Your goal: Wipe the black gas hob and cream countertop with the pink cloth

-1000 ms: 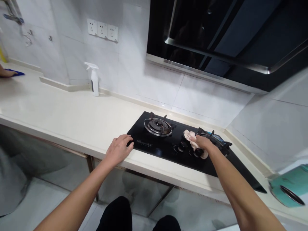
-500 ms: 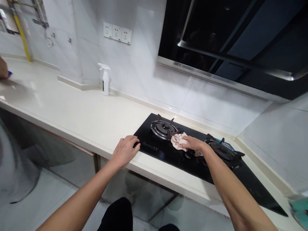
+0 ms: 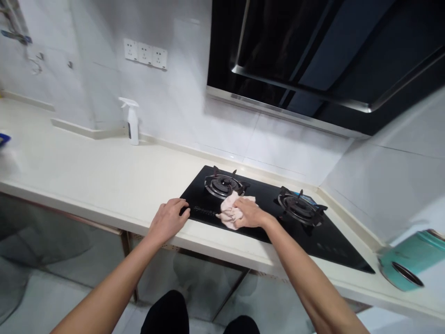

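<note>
My right hand [image 3: 251, 212] is closed on a crumpled pale pink cloth [image 3: 230, 211]. The cloth lies against the black glass of the gas hob [image 3: 259, 191], just in front of the left burner [image 3: 224, 185] and over part of the front control area. My left hand [image 3: 169, 218] rests at the hob's front left corner, on the counter edge, thumb apart from the bent fingers and nothing held. The right burner [image 3: 301, 207] stands beyond my right forearm.
A white spray bottle [image 3: 132, 123] stands by the wall on the pale counter [image 3: 104, 171]. A green container [image 3: 406, 260] sits at the right end. Above the hob hangs a black range hood [image 3: 295, 60]. A blue object [image 3: 4, 140] shows at the far left.
My right hand has drawn the cloth left and toward the front edge of the hob. My left hand stays at the corner. The view has turned right, bringing in more of the green container.
</note>
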The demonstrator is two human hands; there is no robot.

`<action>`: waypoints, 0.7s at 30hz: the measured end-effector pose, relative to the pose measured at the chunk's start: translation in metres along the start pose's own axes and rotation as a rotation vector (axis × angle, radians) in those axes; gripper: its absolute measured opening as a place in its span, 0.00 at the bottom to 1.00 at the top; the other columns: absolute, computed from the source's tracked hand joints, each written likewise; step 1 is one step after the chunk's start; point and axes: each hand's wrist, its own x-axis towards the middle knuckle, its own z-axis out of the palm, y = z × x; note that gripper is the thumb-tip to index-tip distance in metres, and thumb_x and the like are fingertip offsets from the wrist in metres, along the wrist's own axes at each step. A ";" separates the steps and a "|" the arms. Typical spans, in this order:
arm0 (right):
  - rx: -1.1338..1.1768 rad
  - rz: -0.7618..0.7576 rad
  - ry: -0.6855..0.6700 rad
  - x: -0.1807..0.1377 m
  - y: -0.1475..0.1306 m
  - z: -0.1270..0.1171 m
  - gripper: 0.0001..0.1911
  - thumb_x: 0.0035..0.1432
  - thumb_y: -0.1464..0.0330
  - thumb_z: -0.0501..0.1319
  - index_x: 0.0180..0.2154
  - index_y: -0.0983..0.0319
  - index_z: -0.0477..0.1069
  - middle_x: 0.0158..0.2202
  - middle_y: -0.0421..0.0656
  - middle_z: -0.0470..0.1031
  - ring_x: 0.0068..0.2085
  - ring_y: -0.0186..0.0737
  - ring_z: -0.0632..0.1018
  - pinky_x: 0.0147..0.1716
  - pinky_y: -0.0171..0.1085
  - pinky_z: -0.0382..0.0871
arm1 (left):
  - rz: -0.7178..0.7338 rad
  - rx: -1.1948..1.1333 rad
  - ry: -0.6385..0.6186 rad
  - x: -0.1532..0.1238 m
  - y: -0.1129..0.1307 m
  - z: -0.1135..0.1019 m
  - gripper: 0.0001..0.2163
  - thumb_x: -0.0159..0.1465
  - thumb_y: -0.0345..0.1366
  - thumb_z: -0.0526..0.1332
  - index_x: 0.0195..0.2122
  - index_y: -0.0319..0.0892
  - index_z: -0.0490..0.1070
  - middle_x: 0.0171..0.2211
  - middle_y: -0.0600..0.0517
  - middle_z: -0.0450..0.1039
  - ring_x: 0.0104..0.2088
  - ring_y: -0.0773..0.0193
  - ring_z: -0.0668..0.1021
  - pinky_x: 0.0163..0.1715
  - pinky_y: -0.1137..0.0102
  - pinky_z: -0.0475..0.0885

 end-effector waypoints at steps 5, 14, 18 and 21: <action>0.040 -0.030 0.174 -0.028 -0.037 0.018 0.28 0.53 0.52 0.73 0.50 0.59 0.71 0.52 0.47 0.70 0.52 0.52 0.69 0.53 0.47 0.62 | 0.025 0.023 -0.003 0.003 -0.008 0.002 0.18 0.69 0.44 0.52 0.50 0.45 0.78 0.58 0.44 0.78 0.60 0.48 0.77 0.58 0.52 0.71; 0.155 -0.067 0.407 -0.110 -0.013 0.046 0.20 0.54 0.59 0.74 0.43 0.58 0.70 0.45 0.41 0.73 0.49 0.46 0.72 0.50 0.43 0.61 | 0.050 0.029 -0.021 0.008 -0.015 0.002 0.20 0.68 0.47 0.51 0.49 0.45 0.79 0.58 0.44 0.78 0.61 0.48 0.77 0.60 0.53 0.71; 0.100 0.071 0.475 -0.153 0.020 0.055 0.14 0.58 0.60 0.70 0.38 0.58 0.68 0.40 0.41 0.72 0.45 0.46 0.73 0.46 0.43 0.60 | 0.033 0.024 -0.029 0.008 -0.012 0.000 0.20 0.68 0.47 0.51 0.49 0.45 0.79 0.58 0.45 0.78 0.60 0.48 0.77 0.60 0.53 0.71; -0.004 0.228 0.532 -0.193 0.061 0.069 0.12 0.63 0.58 0.64 0.36 0.58 0.67 0.39 0.43 0.73 0.42 0.47 0.74 0.43 0.44 0.60 | 0.015 0.036 -0.045 0.007 -0.009 -0.002 0.21 0.68 0.47 0.51 0.50 0.45 0.79 0.59 0.45 0.77 0.60 0.48 0.77 0.60 0.53 0.71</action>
